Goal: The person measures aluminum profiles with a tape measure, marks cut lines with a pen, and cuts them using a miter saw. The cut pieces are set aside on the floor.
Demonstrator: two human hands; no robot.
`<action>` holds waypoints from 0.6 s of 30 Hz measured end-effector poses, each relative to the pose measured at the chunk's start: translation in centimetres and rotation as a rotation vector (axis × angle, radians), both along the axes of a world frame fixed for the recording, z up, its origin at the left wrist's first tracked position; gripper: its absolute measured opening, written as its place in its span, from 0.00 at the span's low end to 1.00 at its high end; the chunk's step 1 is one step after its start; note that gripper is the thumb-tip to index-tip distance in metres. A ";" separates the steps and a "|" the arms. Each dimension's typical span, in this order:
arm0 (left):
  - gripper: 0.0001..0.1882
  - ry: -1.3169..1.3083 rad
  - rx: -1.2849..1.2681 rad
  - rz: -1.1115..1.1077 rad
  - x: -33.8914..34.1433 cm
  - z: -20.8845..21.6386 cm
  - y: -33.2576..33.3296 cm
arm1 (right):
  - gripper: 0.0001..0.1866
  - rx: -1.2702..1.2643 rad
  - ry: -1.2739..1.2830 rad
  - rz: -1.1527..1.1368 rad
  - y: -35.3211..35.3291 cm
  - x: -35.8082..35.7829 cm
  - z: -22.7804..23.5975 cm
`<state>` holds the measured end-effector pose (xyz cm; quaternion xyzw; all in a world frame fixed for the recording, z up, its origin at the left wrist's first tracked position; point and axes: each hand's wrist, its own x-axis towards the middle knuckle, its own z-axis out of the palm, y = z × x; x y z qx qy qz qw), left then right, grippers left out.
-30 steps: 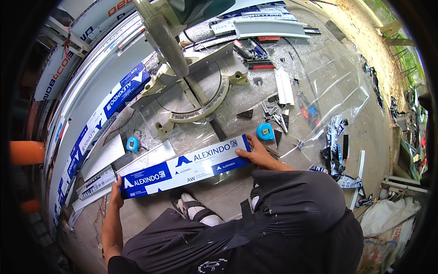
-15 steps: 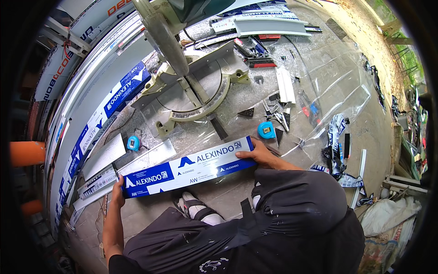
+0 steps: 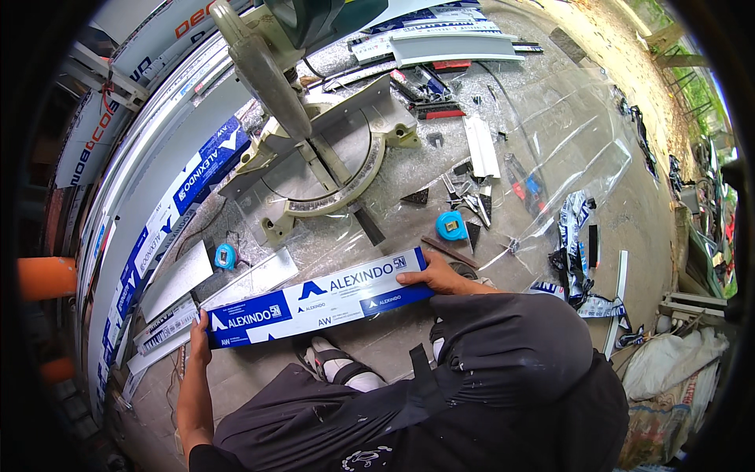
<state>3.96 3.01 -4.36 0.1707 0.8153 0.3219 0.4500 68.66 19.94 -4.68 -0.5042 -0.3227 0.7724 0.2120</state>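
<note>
Head view | left hand (image 3: 200, 338) and right hand (image 3: 439, 275) grip opposite ends of a blue-and-white panel (image 3: 314, 297), apparently for balance

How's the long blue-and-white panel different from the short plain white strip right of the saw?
The long blue-and-white panel is patterned; the short plain white strip isn't. The left hand and right hand hold the panel, not the strip. The panel is longer than the strip. Both are narrow.
</note>
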 end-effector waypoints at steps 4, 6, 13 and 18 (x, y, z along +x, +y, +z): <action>0.47 0.038 -0.033 0.002 -0.1 0.5 0.0 | 0.32 0.037 0.017 -0.020 0.0 -0.3 -0.3; 0.48 0.019 -0.022 -0.009 -0.1 0.7 0.1 | 0.32 0.024 0.003 -0.016 0.1 -0.3 -0.1; 0.52 -0.014 0.010 0.037 0.1 1.3 0.0 | 0.34 0.077 0.016 0.009 1.3 -0.2 1.4; 0.51 -0.125 0.049 0.099 1.0 2.5 0.9 | 0.32 0.070 0.119 -0.100 1.3 1.6 4.2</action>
